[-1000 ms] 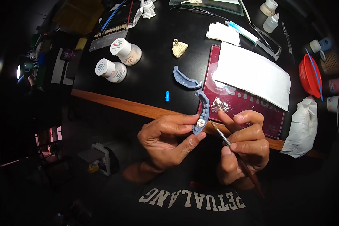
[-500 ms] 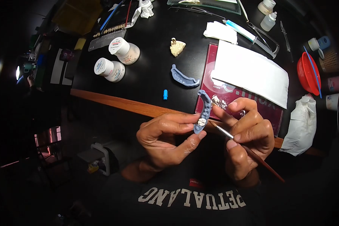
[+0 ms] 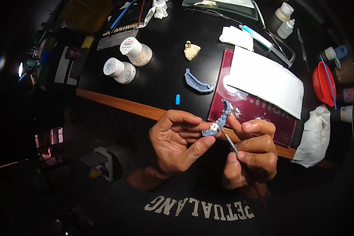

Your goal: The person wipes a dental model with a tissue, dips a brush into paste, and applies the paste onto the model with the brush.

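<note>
Between the thumb and fingers of my left hand (image 3: 181,143) is a grey-blue dental model (image 3: 223,118), a curved row of teeth. One white tooth crown (image 3: 214,127) sits on it near my thumb. My right hand (image 3: 251,153) is closed round a thin brush (image 3: 231,144) with a metal ferrule and a dark red handle. The brush tip is right at the model beside the crown, and a right fingertip lies close to the model's far end. Beyond my hands, a second grey-blue model piece (image 3: 198,81) lies on the black table next to a small blue peg (image 3: 177,99).
A maroon plate (image 3: 220,84) with white smears carries a folded white tissue (image 3: 267,82). Two white-capped jars (image 3: 135,51) stand at left, near a tooth shade guide (image 3: 124,30). A syringe (image 3: 259,38), a red bowl (image 3: 322,82) and a crumpled tissue (image 3: 312,137) are at right.
The model has turned in my left hand, its far end swinging right. My right hand has shifted slightly left, and the brush now points more steeply up. The whole view has shifted a little.
</note>
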`<action>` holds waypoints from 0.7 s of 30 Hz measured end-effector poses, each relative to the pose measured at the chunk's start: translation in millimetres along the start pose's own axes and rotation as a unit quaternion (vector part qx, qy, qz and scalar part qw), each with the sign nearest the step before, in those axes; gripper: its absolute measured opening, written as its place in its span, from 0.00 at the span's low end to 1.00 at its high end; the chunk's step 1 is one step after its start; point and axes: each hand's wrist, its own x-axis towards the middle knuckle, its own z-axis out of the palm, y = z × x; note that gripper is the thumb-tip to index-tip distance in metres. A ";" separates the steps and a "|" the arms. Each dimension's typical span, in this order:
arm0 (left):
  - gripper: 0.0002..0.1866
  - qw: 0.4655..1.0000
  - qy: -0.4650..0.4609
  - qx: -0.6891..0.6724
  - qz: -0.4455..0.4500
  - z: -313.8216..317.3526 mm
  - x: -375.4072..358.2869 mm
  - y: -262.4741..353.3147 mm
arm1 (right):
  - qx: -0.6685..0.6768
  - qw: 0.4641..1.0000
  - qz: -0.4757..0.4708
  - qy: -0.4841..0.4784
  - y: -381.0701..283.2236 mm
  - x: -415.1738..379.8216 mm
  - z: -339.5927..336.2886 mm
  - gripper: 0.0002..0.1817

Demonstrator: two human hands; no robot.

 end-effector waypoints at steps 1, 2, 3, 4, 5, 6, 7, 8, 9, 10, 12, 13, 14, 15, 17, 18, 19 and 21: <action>0.20 1.000 0.003 -0.003 -0.003 0.3 0.0 0.5 | -0.008 1.000 -0.005 -0.002 -0.1 0.2 0.1 0.11; 0.20 1.000 0.000 -0.002 -0.004 0.2 0.0 1.0 | -0.010 1.000 -0.006 -0.004 -0.3 0.2 -0.2 0.11; 0.20 1.000 -0.003 -0.001 -0.005 -0.5 -0.1 1.6 | -0.012 1.000 -0.007 -0.006 -0.3 0.3 -0.3 0.11; 0.20 1.000 -0.006 0.000 -0.006 -1.0 -0.3 2.1 | -0.014 1.000 -0.007 -0.008 -0.5 0.2 -0.2 0.11; 0.20 1.000 -0.006 0.001 -0.006 -1.3 -0.4 2.0 | -0.017 1.000 -0.008 -0.008 -0.5 0.1 0.0 0.11; 0.20 1.000 -0.007 0.001 -0.006 -1.6 -0.4 1.8 | -0.021 1.000 -0.010 -0.008 -0.5 -0.1 0.2 0.11; 0.20 1.000 -0.008 0.002 -0.005 -1.8 -0.6 1.6 | -0.024 1.000 -0.010 -0.008 -0.5 -0.2 0.5 0.10; 0.20 1.000 -0.009 0.001 -0.005 -2.1 -0.5 1.3 | -0.025 1.000 -0.010 -0.009 -0.5 0.1 0.6 0.10; 0.20 1.000 -0.011 -0.001 -0.005 -2.4 -0.6 1.1 | -0.026 1.000 -0.010 -0.011 -0.9 0.6 0.7 0.10; 0.19 1.000 -0.012 -0.003 -0.005 -2.7 -0.7 0.9 | -0.027 1.000 -0.010 -0.012 -1.0 0.8 0.8 0.10; 0.19 1.000 -0.012 -0.005 -0.005 -3.3 -1.0 0.5 | -0.028 0.999 -0.010 -0.013 -0.9 0.7 0.6 0.10; 0.19 1.000 -0.012 -0.006 -0.005 -3.4 -0.9 0.3 | -0.028 0.999 -0.010 -0.013 -0.8 0.7 0.6 0.10; 0.19 1.000 -0.011 -0.006 -0.006 -3.1 -0.9 0.5 | -0.023 1.000 -0.009 -0.011 -0.7 0.4 0.5 0.10; 0.19 1.000 -0.010 -0.007 -0.008 -3.0 -0.8 1.1 | -0.019 1.000 -0.009 -0.008 -0.6 -0.2 0.9 0.10; 0.19 1.000 -0.009 -0.008 -0.007 -2.7 -0.4 1.0 | -0.015 1.000 -0.007 -0.005 -0.2 -0.4 1.2 0.10; 0.19 1.000 -0.010 -0.009 -0.006 -2.7 -0.3 0.7 | -0.016 1.000 -0.005 -0.003 -0.1 -0.5 1.7 0.10; 0.19 1.000 -0.011 -0.010 -0.005 -2.6 -0.3 0.5 | -0.017 1.000 -0.004 -0.002 -0.1 -0.7 2.0 0.11; 0.20 1.000 -0.007 -0.004 -0.011 -3.0 -0.6 1.2 | -0.027 1.000 -0.005 -0.015 -0.7 0.4 0.8 0.11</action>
